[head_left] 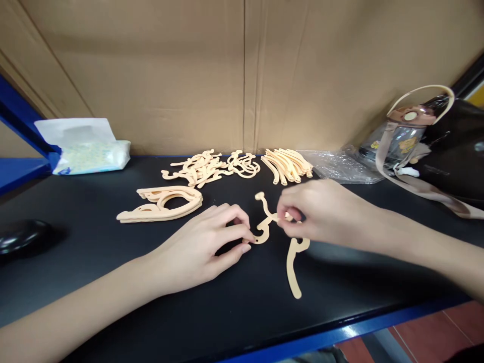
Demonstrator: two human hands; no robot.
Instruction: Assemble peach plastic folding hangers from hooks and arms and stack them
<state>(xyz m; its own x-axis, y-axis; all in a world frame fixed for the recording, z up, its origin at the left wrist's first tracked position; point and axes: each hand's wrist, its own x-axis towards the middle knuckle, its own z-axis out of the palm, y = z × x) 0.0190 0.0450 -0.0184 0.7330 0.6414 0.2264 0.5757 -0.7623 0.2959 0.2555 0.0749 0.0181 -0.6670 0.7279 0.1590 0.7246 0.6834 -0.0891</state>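
My left hand (215,242) pinches the lower left end of a beige hooked piece (264,233) on the black table. Over its right side, my right hand (310,209) is closed on a beige part, mostly hidden by the fingers. A thin curved piece (264,204) with a small knob reaches up and left from there. Below the right hand lies a curved beige arm (293,272), its upper end hooked. Left of my hands, flat beige hanger-shaped pieces (162,214) lie stacked.
Along the back lie a heap of beige hooked pieces (200,169), a pile of curved strips (289,164) and a clear plastic bag (340,166). A tissue pack (91,154) and black mouse (22,236) are left; a strapped bottle (401,138) and black bag (457,151) stand right.
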